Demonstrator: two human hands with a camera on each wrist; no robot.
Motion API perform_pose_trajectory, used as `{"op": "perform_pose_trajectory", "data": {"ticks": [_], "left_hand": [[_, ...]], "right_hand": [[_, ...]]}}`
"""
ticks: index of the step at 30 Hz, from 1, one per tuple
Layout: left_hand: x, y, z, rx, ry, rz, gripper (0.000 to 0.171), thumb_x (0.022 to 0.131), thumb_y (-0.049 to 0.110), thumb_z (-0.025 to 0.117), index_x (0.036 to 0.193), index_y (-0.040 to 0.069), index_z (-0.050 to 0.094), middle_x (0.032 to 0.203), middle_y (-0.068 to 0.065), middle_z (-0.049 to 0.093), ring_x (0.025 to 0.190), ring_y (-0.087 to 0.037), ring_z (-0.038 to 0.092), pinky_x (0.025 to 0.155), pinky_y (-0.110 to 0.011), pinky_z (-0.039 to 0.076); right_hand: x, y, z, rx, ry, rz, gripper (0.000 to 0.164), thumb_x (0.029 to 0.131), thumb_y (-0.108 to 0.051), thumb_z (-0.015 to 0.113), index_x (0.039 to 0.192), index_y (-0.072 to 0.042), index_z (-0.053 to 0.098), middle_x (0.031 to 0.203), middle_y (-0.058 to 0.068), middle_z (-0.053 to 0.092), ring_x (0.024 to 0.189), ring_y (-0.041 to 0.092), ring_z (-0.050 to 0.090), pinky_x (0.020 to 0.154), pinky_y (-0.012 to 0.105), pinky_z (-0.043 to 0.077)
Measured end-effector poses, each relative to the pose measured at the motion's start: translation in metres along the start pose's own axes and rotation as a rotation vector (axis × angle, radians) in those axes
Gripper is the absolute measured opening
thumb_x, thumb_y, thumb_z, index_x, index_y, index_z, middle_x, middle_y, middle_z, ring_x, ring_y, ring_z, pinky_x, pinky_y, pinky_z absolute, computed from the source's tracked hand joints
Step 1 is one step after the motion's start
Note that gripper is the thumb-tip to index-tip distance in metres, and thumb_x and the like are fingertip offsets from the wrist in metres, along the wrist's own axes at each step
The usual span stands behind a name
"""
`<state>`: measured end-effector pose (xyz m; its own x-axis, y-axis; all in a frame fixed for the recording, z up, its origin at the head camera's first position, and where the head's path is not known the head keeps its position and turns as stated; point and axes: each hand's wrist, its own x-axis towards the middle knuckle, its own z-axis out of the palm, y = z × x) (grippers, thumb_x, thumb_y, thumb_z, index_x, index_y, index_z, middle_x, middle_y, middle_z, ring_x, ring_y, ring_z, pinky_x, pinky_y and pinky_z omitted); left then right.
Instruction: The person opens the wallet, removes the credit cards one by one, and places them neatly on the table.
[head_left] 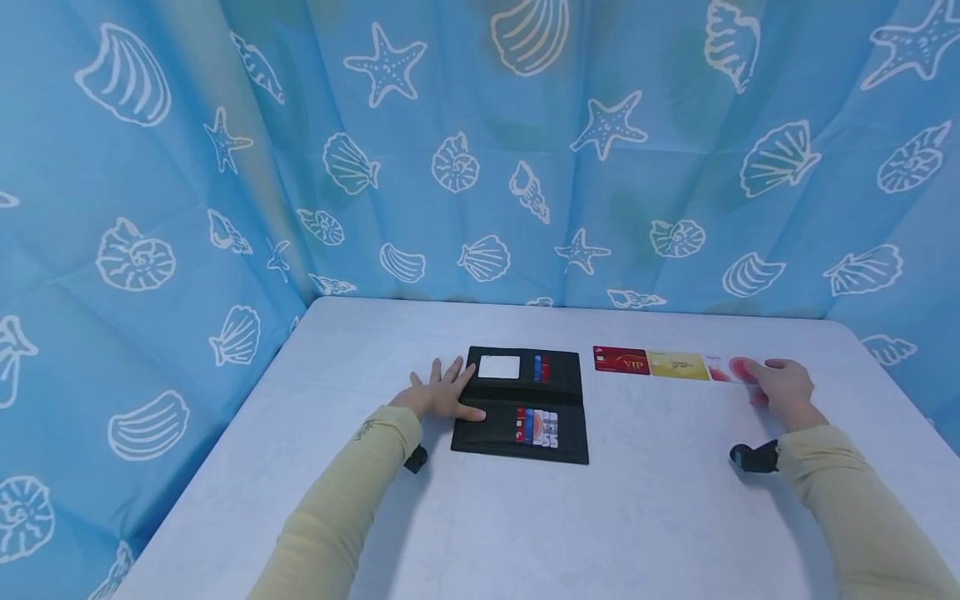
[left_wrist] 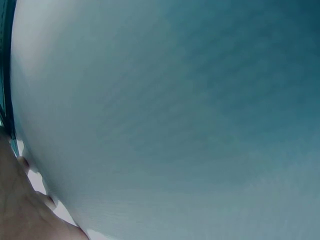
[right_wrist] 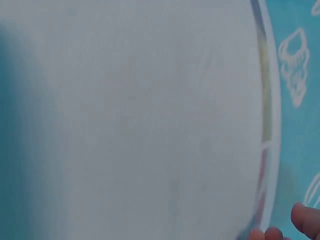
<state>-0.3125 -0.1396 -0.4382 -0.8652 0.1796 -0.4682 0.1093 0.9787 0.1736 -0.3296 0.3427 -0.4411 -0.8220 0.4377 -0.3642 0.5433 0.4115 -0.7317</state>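
A black wallet [head_left: 480, 433] lies unfolded on the table, with a white card [head_left: 498, 367] and several coloured cards [head_left: 536, 427] in its slots. My left hand [head_left: 442, 396], fingers spread, rests on the wallet's left edge. To the wallet's right, a red VIP card [head_left: 622, 361], a gold card [head_left: 678, 365] and a pink-and-white card [head_left: 722, 369] form a row. The fingertips of my right hand [head_left: 786, 390] touch the right end of the pink-and-white card and partly cover it. In the right wrist view, thumb and fingers [right_wrist: 272, 233] show a gap.
A white table [head_left: 637, 525] carries everything. Blue curtains [head_left: 450, 225] with shell and starfish prints hang behind it and on the left. A black wrist camera [head_left: 753, 457] sits below the right hand, and another [head_left: 416, 459] below the left.
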Motion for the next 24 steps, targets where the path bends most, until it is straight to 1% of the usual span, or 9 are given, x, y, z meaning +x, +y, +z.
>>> {"op": "perform_pose_trajectory", "data": {"ticks": [2, 4, 6, 7, 9, 11, 17, 21, 24], "left_hand": [[-0.001, 0.0, 0.0, 0.0, 0.004, 0.003, 0.094, 0.078, 0.066, 0.052, 0.148, 0.026, 0.003, 0.155, -0.003, -0.005, 0.139, -0.034, -0.012, 0.105, -0.064, -0.002], [-0.002, 0.001, -0.001, 0.002, 0.007, 0.005, 0.094, 0.078, 0.066, 0.052, 0.148, 0.026, 0.004, 0.155, -0.003, -0.005, 0.139, -0.035, -0.012, 0.105, -0.064, -0.002], [-0.003, 0.001, -0.001, 0.002, 0.01, 0.007, 0.094, 0.079, 0.066, 0.053, 0.148, 0.026, 0.004, 0.155, -0.003, -0.004, 0.139, -0.035, -0.011, 0.104, -0.065, -0.002], [-0.003, 0.001, -0.001, 0.002, 0.01, 0.006, 0.094, 0.078, 0.066, 0.053, 0.148, 0.026, 0.004, 0.155, -0.003, -0.004, 0.139, -0.035, -0.011, 0.104, -0.065, -0.001], [-0.003, 0.001, -0.001, 0.002, 0.008, 0.007, 0.094, 0.078, 0.066, 0.053, 0.148, 0.026, 0.004, 0.155, -0.003, -0.004, 0.139, -0.035, -0.012, 0.104, -0.065, -0.002], [-0.002, 0.001, 0.0, -0.004, 0.008, 0.006, 0.095, 0.078, 0.066, 0.053, 0.148, 0.026, 0.004, 0.155, -0.003, -0.005, 0.139, -0.035, -0.012, 0.104, -0.065, -0.002], [-0.002, 0.001, 0.0, -0.013, 0.007, 0.007, 0.094, 0.078, 0.065, 0.053, 0.148, 0.026, 0.004, 0.155, -0.003, -0.005, 0.139, -0.035, -0.012, 0.104, -0.064, -0.003], [-0.002, 0.001, -0.001, -0.012, 0.005, 0.005, 0.094, 0.078, 0.065, 0.053, 0.148, 0.026, 0.004, 0.155, -0.003, -0.005, 0.139, -0.035, -0.012, 0.104, -0.064, -0.003], [-0.003, 0.001, -0.001, -0.011, 0.005, 0.005, 0.094, 0.079, 0.065, 0.053, 0.148, 0.026, 0.004, 0.155, -0.003, -0.005, 0.139, -0.035, -0.012, 0.104, -0.064, -0.003]], "right_hand": [[-0.004, -0.007, 0.004, 0.027, -0.014, -0.017, 0.067, 0.094, -0.036, 0.044, 0.142, 0.005, 0.02, 0.119, 0.026, 0.04, 0.082, 0.022, 0.049, 0.05, 0.016, 0.043], [-0.008, -0.014, 0.008, 0.054, -0.026, -0.04, 0.064, 0.094, -0.033, 0.044, 0.141, 0.004, 0.022, 0.121, 0.025, 0.041, 0.083, 0.021, 0.05, 0.05, 0.014, 0.043], [-0.013, -0.022, 0.013, 0.083, -0.044, -0.072, 0.063, 0.095, -0.032, 0.045, 0.141, 0.006, 0.023, 0.119, 0.024, 0.044, 0.077, 0.016, 0.053, 0.052, 0.015, 0.046], [-0.014, -0.026, 0.016, 0.101, -0.053, -0.084, 0.062, 0.095, -0.031, 0.045, 0.14, 0.006, 0.024, 0.116, 0.022, 0.045, 0.071, 0.012, 0.054, 0.052, 0.015, 0.047], [-0.018, -0.032, 0.022, 0.119, -0.071, -0.115, 0.061, 0.094, -0.029, 0.046, 0.14, 0.006, 0.025, 0.111, 0.019, 0.048, 0.061, 0.005, 0.053, 0.055, 0.016, 0.049], [-0.022, -0.039, 0.028, 0.115, -0.083, -0.142, 0.06, 0.094, -0.03, 0.047, 0.138, 0.007, 0.028, 0.11, 0.019, 0.049, 0.057, 0.003, 0.052, 0.056, 0.018, 0.05], [-0.036, -0.055, 0.047, 0.072, -0.093, -0.2, 0.057, 0.094, -0.031, 0.047, 0.136, 0.005, 0.033, 0.117, 0.023, 0.048, 0.06, 0.007, 0.051, 0.055, 0.015, 0.048], [-0.042, -0.063, 0.058, 0.08, -0.112, -0.2, 0.057, 0.094, -0.032, 0.047, 0.137, 0.003, 0.034, 0.123, 0.024, 0.047, 0.066, 0.01, 0.053, 0.054, 0.011, 0.045], [-0.045, -0.068, 0.065, 0.097, -0.128, -0.196, 0.056, 0.094, -0.032, 0.047, 0.137, 0.003, 0.034, 0.124, 0.023, 0.047, 0.069, 0.011, 0.055, 0.054, 0.01, 0.045]]}}
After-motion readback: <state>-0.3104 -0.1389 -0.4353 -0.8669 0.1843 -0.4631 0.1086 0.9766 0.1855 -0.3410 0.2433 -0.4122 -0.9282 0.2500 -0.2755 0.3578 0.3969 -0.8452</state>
